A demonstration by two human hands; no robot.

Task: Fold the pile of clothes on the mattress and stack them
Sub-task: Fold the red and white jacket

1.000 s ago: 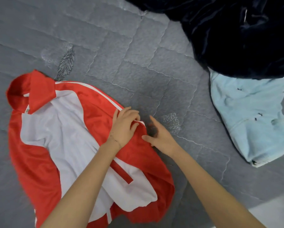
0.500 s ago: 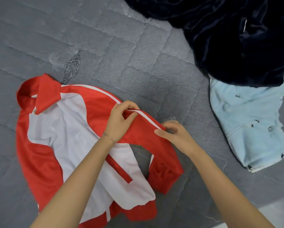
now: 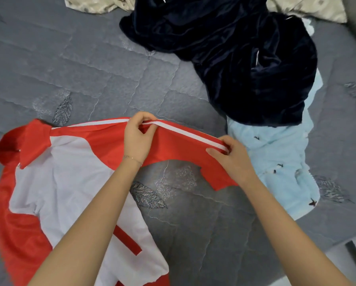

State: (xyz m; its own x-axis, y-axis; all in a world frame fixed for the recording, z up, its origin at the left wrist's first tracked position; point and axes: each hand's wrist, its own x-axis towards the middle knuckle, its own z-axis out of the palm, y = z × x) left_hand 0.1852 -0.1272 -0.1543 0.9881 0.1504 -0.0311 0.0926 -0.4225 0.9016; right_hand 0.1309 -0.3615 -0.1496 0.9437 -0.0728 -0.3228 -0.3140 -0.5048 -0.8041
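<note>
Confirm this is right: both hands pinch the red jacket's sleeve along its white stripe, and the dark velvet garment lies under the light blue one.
Wrong on one count. The head view shows the dark velvet garment lying on top of the light blue one, not under it. Both the left hand and right hand do pinch the red jacket's sleeve along its white stripe.

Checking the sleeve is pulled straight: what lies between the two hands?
In the head view, only the red sleeve with its white stripe spans from left hand to right hand, held taut above the mattress.
</note>
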